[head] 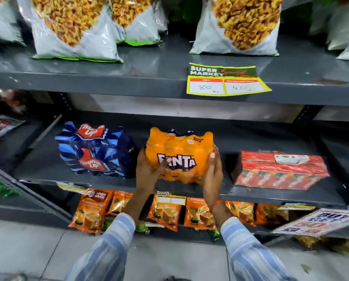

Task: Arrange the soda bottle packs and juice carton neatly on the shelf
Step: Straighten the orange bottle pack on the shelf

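Observation:
An orange Fanta bottle pack (179, 151) stands at the front middle of the dark grey middle shelf (220, 191). My left hand (149, 169) grips its left side, thumb across the label. My right hand (213, 171) presses flat against its right side. A blue Thums Up bottle pack (94, 149) stands just left of it, close to my left hand. A red juice carton pack (279, 170) lies flat to the right, with a gap between it and the Fanta pack.
Large snack bags (74, 27) fill the top shelf above a yellow price tag (226, 82). Orange tea pouches (165, 213) line the lower shelf. A promo sign (319, 222) hangs at lower right. Grey floor tiles (27, 250) lie below.

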`<state>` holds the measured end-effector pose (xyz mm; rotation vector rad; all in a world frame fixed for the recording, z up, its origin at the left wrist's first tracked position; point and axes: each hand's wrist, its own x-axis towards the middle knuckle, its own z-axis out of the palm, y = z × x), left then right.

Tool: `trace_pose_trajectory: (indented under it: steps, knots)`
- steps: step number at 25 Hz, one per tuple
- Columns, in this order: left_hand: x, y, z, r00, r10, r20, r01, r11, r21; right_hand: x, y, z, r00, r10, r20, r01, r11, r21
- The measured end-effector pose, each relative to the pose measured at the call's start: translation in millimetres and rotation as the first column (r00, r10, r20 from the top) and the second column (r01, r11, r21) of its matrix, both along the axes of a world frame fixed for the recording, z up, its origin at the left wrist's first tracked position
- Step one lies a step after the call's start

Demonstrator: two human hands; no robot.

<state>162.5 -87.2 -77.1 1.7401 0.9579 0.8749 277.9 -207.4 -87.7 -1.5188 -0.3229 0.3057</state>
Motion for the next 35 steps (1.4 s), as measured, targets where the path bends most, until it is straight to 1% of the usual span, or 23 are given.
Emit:
trace_pose_trajectory:
  steps: [3,5,6,8,10,12,14,15,17,18,19,20,21,22,23,24,25,30,35]
  knots:
    - [-1.3,-4.2,2.7,1.0,-0.005,0.016,0.005,1.0,0.014,1.8,1.3,-3.3,1.0,-0.003,-0.011,0.004,1.0,0.006]
    - [-0.8,-3.5,2.6,1.0,0.004,0.026,-0.004,1.0,0.002,0.4,8.2,3.4,0.999,-0.047,0.005,0.048,0.999,-0.008]
    - [-0.2,-3.2,1.4,1.0,0.007,0.016,-0.007,1.0,-0.003,0.6,12.7,8.6,0.995,-0.085,0.049,0.086,0.996,-0.026]
    - [-1.1,-7.1,1.7,1.0,0.001,-0.009,-0.001,1.0,-0.006,-1.9,22.1,19.9,0.966,-0.171,0.193,0.185,0.981,-0.056]
    - [-4.8,-11.3,4.2,0.999,-0.009,-0.039,0.01,1.0,0.016,-14.0,33.8,34.3,0.888,-0.224,0.4,0.266,0.963,-0.05]
    - [-14.3,-5.2,16.4,0.998,0.014,-0.057,-0.006,0.991,0.136,-39.2,54.1,49.4,0.787,-0.196,0.585,0.251,0.968,-0.015]
    - [-32.8,13.0,33.4,0.998,0.057,0.009,-0.057,0.943,0.327,-68.0,83.2,59.3,0.738,-0.151,0.657,0.185,0.983,0.018]
    - [-49.6,27.4,41.6,0.997,0.061,0.056,-0.078,0.911,0.406,-85.6,101.3,63.1,0.74,-0.139,0.658,0.16,0.987,0.028]
    - [-86.6,62.7,48.9,0.99,0.078,0.12,-0.128,0.855,0.502,-116.9,133.6,60.8,0.758,-0.111,0.643,0.099,0.994,0.056]
    - [-104.7,83.1,45.3,0.986,0.117,0.115,-0.16,0.838,0.522,-130.3,146.1,54.0,0.766,-0.084,0.638,0.066,0.996,0.053]
    - [-120.7,103.6,39.7,0.982,0.169,0.089,-0.191,0.845,0.5,-141.4,156.1,45.0,0.781,-0.049,0.622,0.033,0.999,0.038]
    - [-135.2,124.7,29.6,0.974,0.22,0.051,-0.22,0.875,0.431,-150.1,164.2,34.4,0.809,-0.016,0.587,0.004,1.0,0.023]
    - [-148.5,142.8,22.0,0.972,0.234,0.009,-0.225,0.924,0.308,-157.8,171.3,23.5,0.861,-0.004,0.508,-0.009,1.0,0.023]
    - [-158.7,157.3,14.8,0.977,0.212,0.003,-0.209,0.964,0.163,-163.6,175.4,15.1,0.928,-0.014,0.371,-0.002,0.999,0.043]
    - [-166.7,167.0,10.6,0.986,0.169,0.017,-0.169,0.984,0.05,-167.7,178.4,8.5,0.979,-0.024,0.204,0.009,0.997,0.076]
    - [-173.2,175.0,9.1,0.993,0.12,0.016,-0.12,0.993,-0.013,-171.4,181.8,3.3,0.997,-0.027,0.069,0.02,0.994,0.107]
    - [-177.1,180.0,9.5,0.996,0.085,-0.01,-0.085,0.996,-0.031,-173.6,184.3,-0.1,1.0,-0.026,-0.003,0.026,0.992,0.122]
    - [-184.2,191.9,6.2,0.999,0.047,-0.005,-0.048,0.999,-0.027,-179.6,193.1,-5.3,0.998,-0.055,-0.04,0.06,0.99,0.126]
    - [-188.9,198.5,-0.4,0.998,0.049,0.025,-0.048,0.999,-0.022,-184.1,197.7,-1.3,0.999,-0.041,-0.035,0.044,0.993,0.108]
